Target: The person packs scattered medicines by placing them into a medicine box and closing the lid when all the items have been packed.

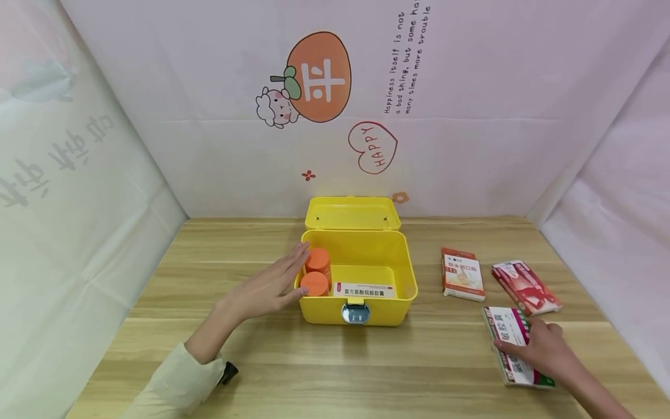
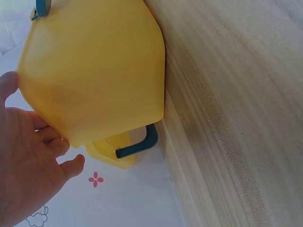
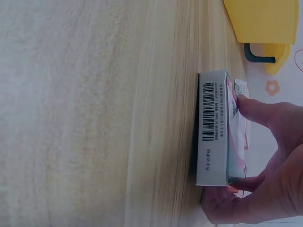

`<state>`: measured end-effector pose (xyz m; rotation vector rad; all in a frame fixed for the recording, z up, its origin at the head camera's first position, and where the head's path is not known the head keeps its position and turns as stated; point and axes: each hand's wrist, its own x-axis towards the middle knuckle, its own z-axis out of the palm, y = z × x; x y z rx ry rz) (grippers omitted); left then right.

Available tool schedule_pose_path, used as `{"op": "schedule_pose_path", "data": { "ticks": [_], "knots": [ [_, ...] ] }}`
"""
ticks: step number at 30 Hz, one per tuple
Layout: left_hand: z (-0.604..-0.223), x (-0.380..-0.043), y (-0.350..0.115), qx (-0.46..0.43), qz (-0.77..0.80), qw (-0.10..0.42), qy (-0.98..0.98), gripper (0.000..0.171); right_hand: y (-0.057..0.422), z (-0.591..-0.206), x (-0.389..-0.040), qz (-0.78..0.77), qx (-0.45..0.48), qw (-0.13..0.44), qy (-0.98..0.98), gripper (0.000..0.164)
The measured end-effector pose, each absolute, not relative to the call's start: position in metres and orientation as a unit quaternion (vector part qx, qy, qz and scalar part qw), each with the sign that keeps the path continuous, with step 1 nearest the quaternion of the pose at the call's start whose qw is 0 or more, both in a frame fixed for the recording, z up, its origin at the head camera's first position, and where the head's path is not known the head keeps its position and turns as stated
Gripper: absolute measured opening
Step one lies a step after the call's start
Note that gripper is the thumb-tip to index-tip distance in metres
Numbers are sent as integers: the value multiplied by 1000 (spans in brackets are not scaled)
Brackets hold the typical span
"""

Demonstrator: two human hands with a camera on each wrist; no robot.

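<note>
My sleeve is nearest; past it, my straight left fingers touch the yellow box. My right fingers pinch the medicine box; a weak pinch could drop it, or a careless swing could hit the red packet just beyond them.

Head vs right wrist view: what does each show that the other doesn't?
Head only: left hand, two round orange-topped containers inside the open yellow box.
Right wrist only: barcode on a narrow face of the white-green-magenta carton, dark curved handle on the yellow box.
Both: right hand gripping that carton, yellow box, pale wooden tabletop.
</note>
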<state>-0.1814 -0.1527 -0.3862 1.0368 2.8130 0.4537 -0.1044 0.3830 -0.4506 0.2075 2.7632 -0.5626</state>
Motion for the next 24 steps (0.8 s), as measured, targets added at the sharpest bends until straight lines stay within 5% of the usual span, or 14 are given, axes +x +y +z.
{"op": "schedule_pose_path", "data": {
  "ticks": [11,24],
  "knots": [
    [-386,-181,-154,344,146,49,926,79,385,-451,-102,-223,55,123,966,126],
    [-385,-181,-154,348,150,47,924,79,398,-436,-100,-322,112,205,917,92]
  ]
}}
